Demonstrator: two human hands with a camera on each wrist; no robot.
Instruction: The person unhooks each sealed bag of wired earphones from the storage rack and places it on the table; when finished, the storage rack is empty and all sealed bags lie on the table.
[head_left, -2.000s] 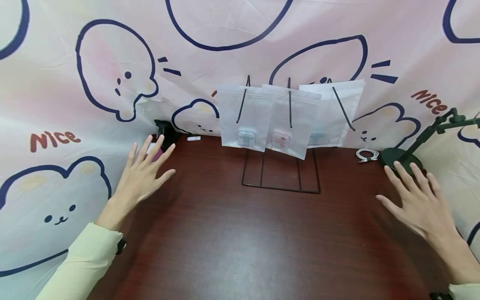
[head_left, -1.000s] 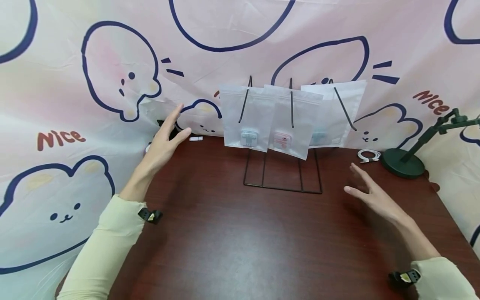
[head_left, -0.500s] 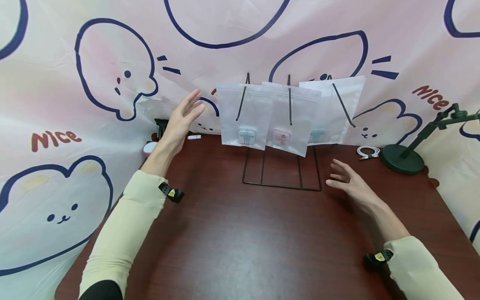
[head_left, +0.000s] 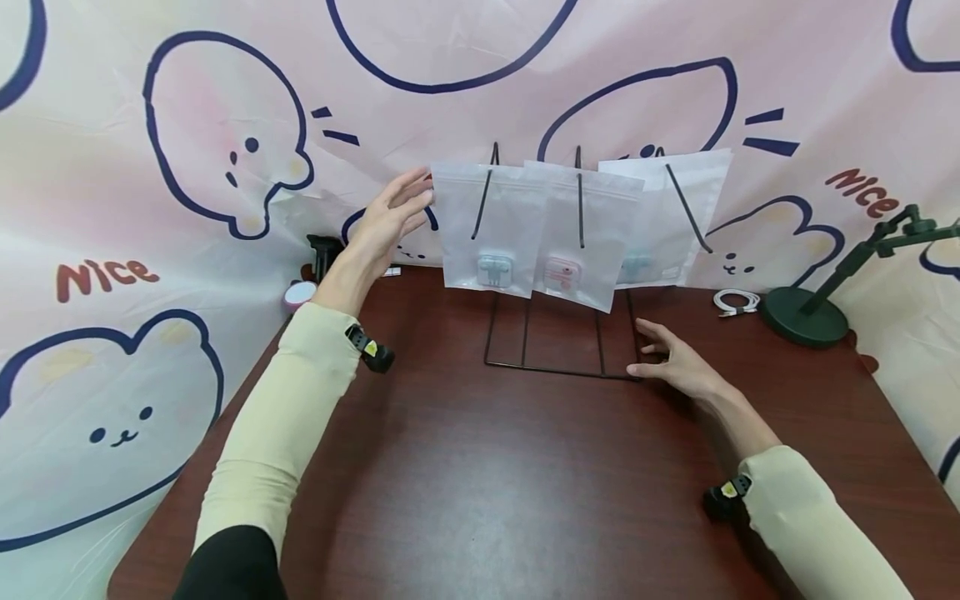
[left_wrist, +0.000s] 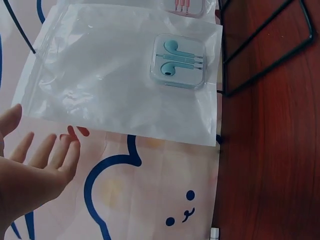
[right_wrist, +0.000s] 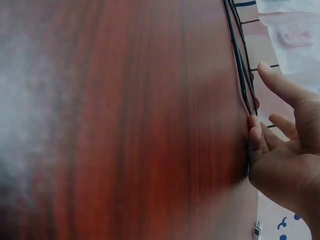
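A black wire display stand (head_left: 562, 372) holds three white zip bags on its hooks. The left bag (head_left: 461, 237) contains a clear case of light blue earphones (left_wrist: 177, 62). Pink earphones (head_left: 561, 276) show through the middle bag (head_left: 603, 229); the right bag (head_left: 693, 196) has a pale blue case low inside. My left hand (head_left: 382, 223) has its fingertips at the upper left edge of the left bag, fingers loosely bent and holding nothing. By the front right corner of the stand's base is my right hand (head_left: 678, 367), thumb and fingers apart around that corner.
A dark green lamp base (head_left: 804, 317) stands at the back right beside a coiled white cable (head_left: 737, 302). At the back left are a black object (head_left: 324, 252) and a small round pink-edged thing (head_left: 300, 293). A printed curtain (head_left: 225, 150) hangs behind the brown table (head_left: 487, 483).
Both hands have moved inward from the table's sides: the left up and right to the left bag, the right leftward to the stand's base. The bags still hang in place.
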